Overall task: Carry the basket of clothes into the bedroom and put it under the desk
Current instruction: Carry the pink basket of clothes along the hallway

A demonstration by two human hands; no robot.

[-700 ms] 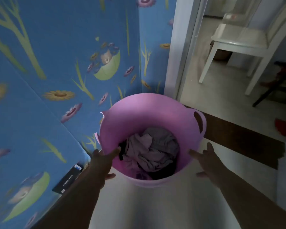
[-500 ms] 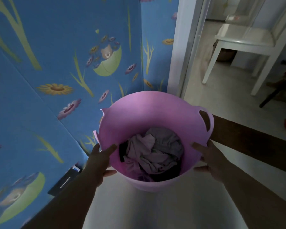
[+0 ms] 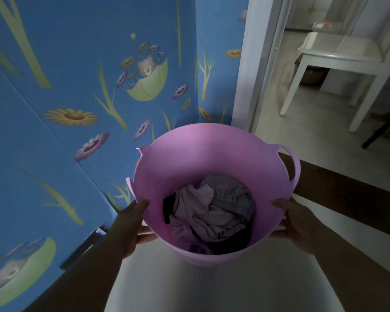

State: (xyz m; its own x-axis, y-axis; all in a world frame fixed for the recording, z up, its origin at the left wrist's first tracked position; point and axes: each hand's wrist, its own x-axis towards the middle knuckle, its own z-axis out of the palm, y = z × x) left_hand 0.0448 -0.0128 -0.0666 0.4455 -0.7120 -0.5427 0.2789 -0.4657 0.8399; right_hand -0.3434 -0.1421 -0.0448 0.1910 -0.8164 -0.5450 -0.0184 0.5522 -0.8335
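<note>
A round pink plastic basket (image 3: 189, 154) stands in front of me, with a loop handle on its right rim. Crumpled grey, lilac and dark clothes (image 3: 214, 212) lie at its bottom. My left hand (image 3: 131, 226) grips the basket's near left wall, thumb over the rim and fingers under the outside. My right hand (image 3: 295, 224) clasps the near right wall the same way. Whether the basket's base touches the floor is hidden.
A blue wall (image 3: 65, 97) with flower and bear pictures runs close along the left. A white door frame (image 3: 254, 64) opens ahead right onto a room with a white chair (image 3: 338, 57). A dark threshold strip (image 3: 347, 194) crosses the floor. A dark box (image 3: 83, 251) lies by the wall.
Both hands moved in from open and apart to grip the basket's near walls. The basket now sits closer and larger in view, and the view has shifted slightly towards the doorway.
</note>
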